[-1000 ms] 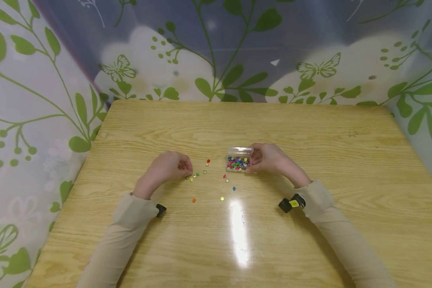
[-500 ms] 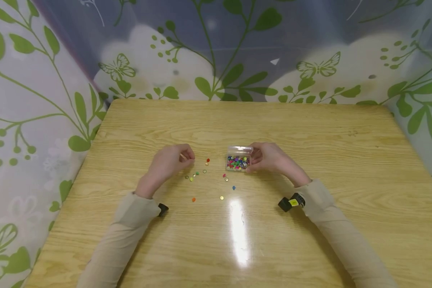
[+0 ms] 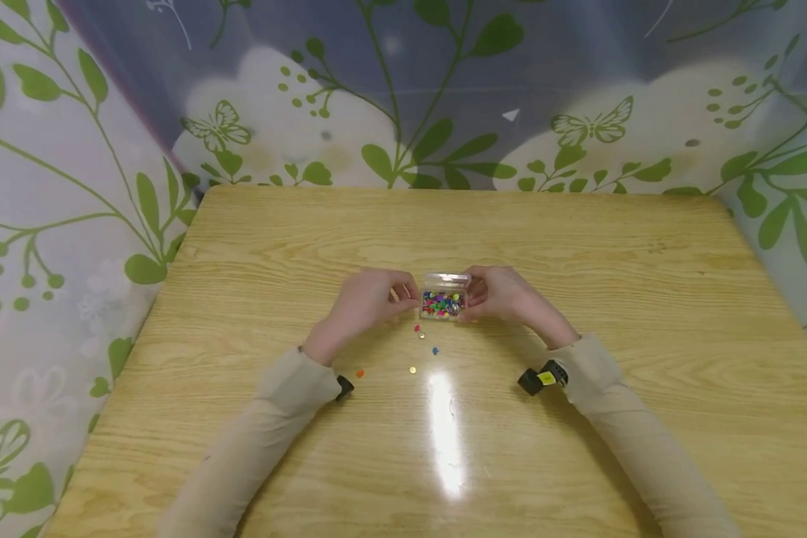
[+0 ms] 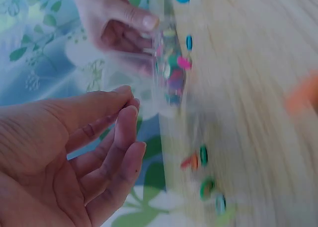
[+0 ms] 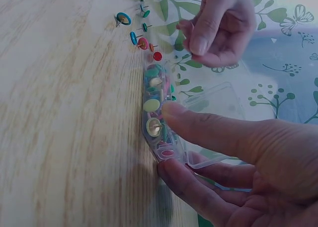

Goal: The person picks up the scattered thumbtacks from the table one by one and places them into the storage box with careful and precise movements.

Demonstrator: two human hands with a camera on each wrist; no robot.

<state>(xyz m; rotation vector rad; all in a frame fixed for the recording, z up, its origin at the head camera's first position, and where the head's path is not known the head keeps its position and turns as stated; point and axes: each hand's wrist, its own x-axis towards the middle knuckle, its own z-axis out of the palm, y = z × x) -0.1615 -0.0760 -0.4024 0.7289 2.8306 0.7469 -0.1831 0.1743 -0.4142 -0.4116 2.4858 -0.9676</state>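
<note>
A small clear plastic box (image 3: 444, 317), its hinged lid (image 5: 218, 113) raised, stands on the table full of coloured thumbtacks (image 3: 443, 303). My right hand (image 3: 504, 293) grips its right end, thumb at the front edge and fingers behind. My left hand (image 3: 374, 297) is at the box's left end, thumb and forefinger tips together; the pinched thumbtack is hidden by the fingertips. In the left wrist view, the other fingers of the left hand (image 4: 94, 152) are bent loosely. Loose thumbtacks, a pink one (image 3: 417, 329) and a blue one (image 3: 436, 351) among them, lie before the box.
An orange thumbtack (image 3: 359, 373) and a yellow one (image 3: 413, 370) lie nearer the front of the wooden table (image 3: 545, 463). More loose thumbtacks (image 4: 206, 187) show below the box in the left wrist view. A leaf-patterned wall (image 3: 444, 90) borders the table's back.
My left hand has risen from the scattered thumbtacks and moved right to the box, now covering several loose ones in the head view. My right hand and the box have stayed in place.
</note>
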